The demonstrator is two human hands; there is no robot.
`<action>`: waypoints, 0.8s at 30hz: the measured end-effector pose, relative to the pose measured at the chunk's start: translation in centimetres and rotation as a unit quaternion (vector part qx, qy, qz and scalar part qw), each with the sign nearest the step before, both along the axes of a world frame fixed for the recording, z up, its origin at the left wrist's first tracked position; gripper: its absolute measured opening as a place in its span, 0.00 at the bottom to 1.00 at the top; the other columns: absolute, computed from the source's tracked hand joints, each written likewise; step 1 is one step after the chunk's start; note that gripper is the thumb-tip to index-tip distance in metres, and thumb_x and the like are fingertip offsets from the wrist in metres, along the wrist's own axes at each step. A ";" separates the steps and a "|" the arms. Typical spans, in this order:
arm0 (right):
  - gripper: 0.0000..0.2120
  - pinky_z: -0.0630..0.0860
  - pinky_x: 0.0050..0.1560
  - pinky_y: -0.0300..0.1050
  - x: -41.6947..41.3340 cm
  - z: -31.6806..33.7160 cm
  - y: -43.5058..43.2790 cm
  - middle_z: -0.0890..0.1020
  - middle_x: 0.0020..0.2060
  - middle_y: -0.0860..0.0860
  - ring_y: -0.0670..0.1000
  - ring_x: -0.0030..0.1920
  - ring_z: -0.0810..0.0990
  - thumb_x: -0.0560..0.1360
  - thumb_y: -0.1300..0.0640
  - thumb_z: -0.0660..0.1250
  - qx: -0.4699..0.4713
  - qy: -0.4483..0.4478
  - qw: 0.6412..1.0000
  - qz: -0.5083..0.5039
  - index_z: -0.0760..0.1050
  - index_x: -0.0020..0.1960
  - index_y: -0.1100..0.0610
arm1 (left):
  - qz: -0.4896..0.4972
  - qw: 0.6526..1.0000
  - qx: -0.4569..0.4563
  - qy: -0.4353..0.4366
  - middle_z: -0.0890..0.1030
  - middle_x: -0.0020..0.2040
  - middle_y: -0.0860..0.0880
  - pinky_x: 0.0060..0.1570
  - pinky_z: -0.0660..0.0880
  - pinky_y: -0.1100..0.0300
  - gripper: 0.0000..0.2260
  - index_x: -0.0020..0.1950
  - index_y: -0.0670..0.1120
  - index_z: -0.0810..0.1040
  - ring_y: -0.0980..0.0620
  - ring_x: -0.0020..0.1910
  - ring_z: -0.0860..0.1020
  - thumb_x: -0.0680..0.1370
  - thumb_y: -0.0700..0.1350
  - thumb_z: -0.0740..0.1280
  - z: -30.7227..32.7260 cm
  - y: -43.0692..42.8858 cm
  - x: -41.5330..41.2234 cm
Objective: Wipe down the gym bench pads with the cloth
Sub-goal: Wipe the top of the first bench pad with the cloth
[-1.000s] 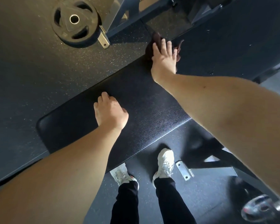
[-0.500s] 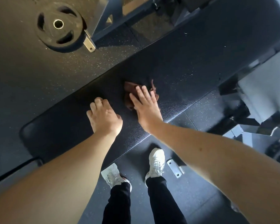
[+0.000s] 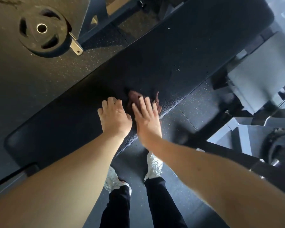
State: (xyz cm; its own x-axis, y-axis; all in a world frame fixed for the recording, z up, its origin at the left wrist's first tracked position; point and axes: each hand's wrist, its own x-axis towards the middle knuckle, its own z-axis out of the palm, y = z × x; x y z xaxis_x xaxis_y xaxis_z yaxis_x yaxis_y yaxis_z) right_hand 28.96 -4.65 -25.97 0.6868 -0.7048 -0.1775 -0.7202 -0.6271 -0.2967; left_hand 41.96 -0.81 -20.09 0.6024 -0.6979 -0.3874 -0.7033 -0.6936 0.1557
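The long black bench pad [image 3: 179, 51] runs diagonally from lower left to upper right. A dark reddish-brown cloth [image 3: 134, 97] lies crumpled on it near the pad's front edge. My right hand [image 3: 146, 119] lies flat on the cloth with straight fingers, pressing it down; most of the cloth is hidden beneath it. My left hand [image 3: 114, 118] rests on the pad just left of the cloth, with its fingers bent under at the tips. The two hands are almost touching.
A black weight plate [image 3: 42, 31] lies on the speckled rubber floor at upper left beside a grey frame foot [image 3: 76, 46]. A grey machine frame [image 3: 253, 79] and another plate [image 3: 280, 152] stand at right. My white shoes [image 3: 153, 165] stand right against the bench's front edge.
My right hand has slid the cloth along the pad from its far end towards me and to the left, ending close beside my left hand, which has stayed planted on the pad.
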 end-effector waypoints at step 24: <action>0.27 0.55 0.80 0.62 -6.8 -0.3 -3.3 0.61 0.80 0.60 0.62 0.81 0.56 0.78 0.61 0.65 0.043 0.009 0.999 0.023 0.70 0.77 0.56 | -0.101 0.992 0.053 -0.046 0.75 0.57 0.47 0.57 0.68 0.49 0.12 0.56 0.45 0.81 0.43 0.59 0.70 0.75 0.47 0.68 0.1 -3.9 -3.5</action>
